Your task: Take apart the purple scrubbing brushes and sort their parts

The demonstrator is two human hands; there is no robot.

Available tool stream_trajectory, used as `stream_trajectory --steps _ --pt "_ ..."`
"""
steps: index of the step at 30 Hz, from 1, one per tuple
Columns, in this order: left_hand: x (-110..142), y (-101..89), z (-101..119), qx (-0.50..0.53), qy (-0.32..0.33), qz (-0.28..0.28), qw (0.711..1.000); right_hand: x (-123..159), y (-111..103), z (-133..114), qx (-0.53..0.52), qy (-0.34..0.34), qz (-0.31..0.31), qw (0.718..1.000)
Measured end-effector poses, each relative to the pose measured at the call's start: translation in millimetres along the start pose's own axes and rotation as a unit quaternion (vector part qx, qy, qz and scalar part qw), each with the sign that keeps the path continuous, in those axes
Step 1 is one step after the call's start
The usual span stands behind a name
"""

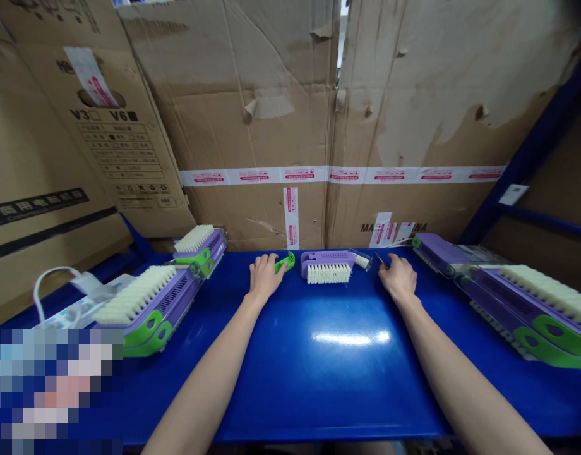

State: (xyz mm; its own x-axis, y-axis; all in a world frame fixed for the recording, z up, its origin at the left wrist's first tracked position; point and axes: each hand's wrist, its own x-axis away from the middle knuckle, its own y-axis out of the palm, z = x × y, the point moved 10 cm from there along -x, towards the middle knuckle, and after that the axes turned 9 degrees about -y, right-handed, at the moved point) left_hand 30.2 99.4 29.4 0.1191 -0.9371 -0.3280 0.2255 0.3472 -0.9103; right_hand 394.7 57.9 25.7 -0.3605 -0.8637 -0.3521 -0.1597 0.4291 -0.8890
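My left hand (266, 276) is closed on a small green plastic piece (287, 260) with a hooked end, low over the blue table. In my right hand (398, 276) the fingers are pinched together; a thin dark sliver (379, 258) sticks out from them, too small to name. Between my hands lies a purple scrub brush (327, 262), its white bristles facing me. At that brush's right end, nearer my right hand, sits a small clear package (362, 260) with something whitish in it.
Purple and green brushes are grouped on the left (148, 297) and right (513, 297) of the blue table (319, 385). A white power strip (86, 297) with a plugged-in cable stands at far left. Cardboard walls (252, 133) close off the back; a blue frame post (518, 151) rises right.
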Motion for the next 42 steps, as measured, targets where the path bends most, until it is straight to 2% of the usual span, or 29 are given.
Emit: stream_trajectory --steps 6,11,17,20,24,27,32,35,42 --pt "2.0 -14.7 2.9 0.030 0.016 0.062 0.998 1.3 -27.6 -8.0 0.005 -0.015 0.122 0.992" --pt "9.5 -28.5 20.9 0.076 0.085 0.094 0.989 0.3 -31.7 -28.3 -0.061 -0.087 0.123 0.987" --pt "29.6 -31.5 58.3 0.069 0.210 0.076 0.972 8.6 -37.8 -49.3 -0.107 -0.159 0.137 0.972" --pt "36.5 -25.7 68.7 0.059 0.245 0.051 0.966 13.7 -38.1 -60.2 -0.107 -0.195 0.143 0.964" --pt "36.3 -14.0 67.9 0.048 0.238 0.019 0.970 23.4 -35.3 -77.0 -0.116 -0.243 0.143 0.952" --pt "35.5 -5.8 65.7 0.037 0.235 0.001 0.971 28.8 -32.6 -85.3 -0.133 -0.250 0.129 0.950" --pt "34.1 2.0 65.0 0.016 0.242 -0.013 0.970 33.1 -19.7 -102.1 -0.184 -0.292 0.055 0.937" --pt "32.4 2.9 64.1 0.013 0.240 -0.015 0.970 35.2 -10.6 -110.0 -0.191 -0.323 0.019 0.927" --pt "22.8 -8.4 49.2 0.009 0.186 0.024 0.982 33.4 -7.0 -106.4 -0.185 -0.301 0.017 0.935"
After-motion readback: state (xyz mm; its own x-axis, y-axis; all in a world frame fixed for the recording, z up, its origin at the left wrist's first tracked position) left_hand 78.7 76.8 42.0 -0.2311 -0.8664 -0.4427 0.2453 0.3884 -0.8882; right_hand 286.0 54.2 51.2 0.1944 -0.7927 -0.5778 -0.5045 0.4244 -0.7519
